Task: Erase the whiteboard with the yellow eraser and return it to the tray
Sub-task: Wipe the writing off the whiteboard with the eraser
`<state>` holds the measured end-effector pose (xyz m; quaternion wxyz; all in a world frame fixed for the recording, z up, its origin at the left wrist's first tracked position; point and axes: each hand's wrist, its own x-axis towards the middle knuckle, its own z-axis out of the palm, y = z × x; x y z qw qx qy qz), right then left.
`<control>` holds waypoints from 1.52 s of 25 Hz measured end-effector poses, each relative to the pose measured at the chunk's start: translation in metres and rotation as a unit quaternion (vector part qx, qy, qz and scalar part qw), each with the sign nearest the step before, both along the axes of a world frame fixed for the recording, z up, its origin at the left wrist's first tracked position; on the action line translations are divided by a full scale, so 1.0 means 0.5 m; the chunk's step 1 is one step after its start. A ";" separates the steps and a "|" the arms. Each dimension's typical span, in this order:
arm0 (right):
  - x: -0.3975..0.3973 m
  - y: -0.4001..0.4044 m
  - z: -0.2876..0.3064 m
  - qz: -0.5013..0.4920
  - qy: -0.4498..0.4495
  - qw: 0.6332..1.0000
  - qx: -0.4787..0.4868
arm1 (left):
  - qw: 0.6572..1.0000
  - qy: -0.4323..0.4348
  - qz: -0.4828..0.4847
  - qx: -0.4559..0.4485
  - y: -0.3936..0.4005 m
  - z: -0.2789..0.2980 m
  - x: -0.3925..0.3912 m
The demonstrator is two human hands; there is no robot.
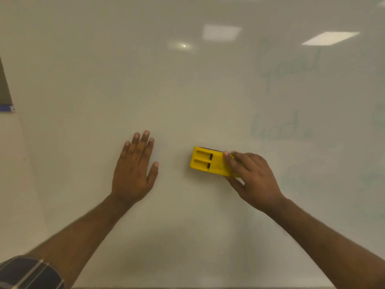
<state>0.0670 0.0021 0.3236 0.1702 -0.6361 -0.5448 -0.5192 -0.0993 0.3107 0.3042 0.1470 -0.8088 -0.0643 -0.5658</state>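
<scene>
The whiteboard [187, 90] fills almost the whole view. Faint greenish writing [287, 61] remains on its right side, in several smeared lines. My right hand [252, 176] grips the right end of the yellow eraser [206, 161], which lies flat against the board a little right of centre. My left hand [133, 170] rests flat on the board to the left of the eraser, fingers spread, holding nothing. No tray is in view.
The board's left edge runs down the far left, with a dark wall strip and a small blue piece [7, 108] beside it. Ceiling lights reflect on the board's upper right [329, 38]. A dark striped sleeve [29, 274] shows at the bottom left.
</scene>
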 end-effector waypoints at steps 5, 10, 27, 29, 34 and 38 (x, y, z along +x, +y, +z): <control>0.018 -0.050 0.139 -0.017 -0.021 0.999 0.041 | 0.999 -0.013 -0.002 0.036 -0.077 0.179 0.041; 0.064 -0.126 0.281 -0.044 -0.051 0.996 0.050 | 0.999 -0.031 -0.016 0.041 -0.176 0.331 0.109; 0.205 -0.232 0.559 -0.070 -0.065 0.988 0.117 | 0.996 -0.065 0.002 0.059 -0.293 0.474 0.305; 0.208 -0.202 0.600 -0.062 -0.028 0.986 0.149 | 0.995 -0.072 0.005 0.067 -0.289 0.478 0.309; 0.198 -0.141 0.522 -0.006 -0.075 0.992 0.105 | 0.995 -0.077 0.000 0.066 -0.291 0.473 0.307; 0.231 -0.195 0.530 -0.043 -0.152 0.986 0.051 | 0.996 -0.062 0.010 0.062 -0.289 0.472 0.307</control>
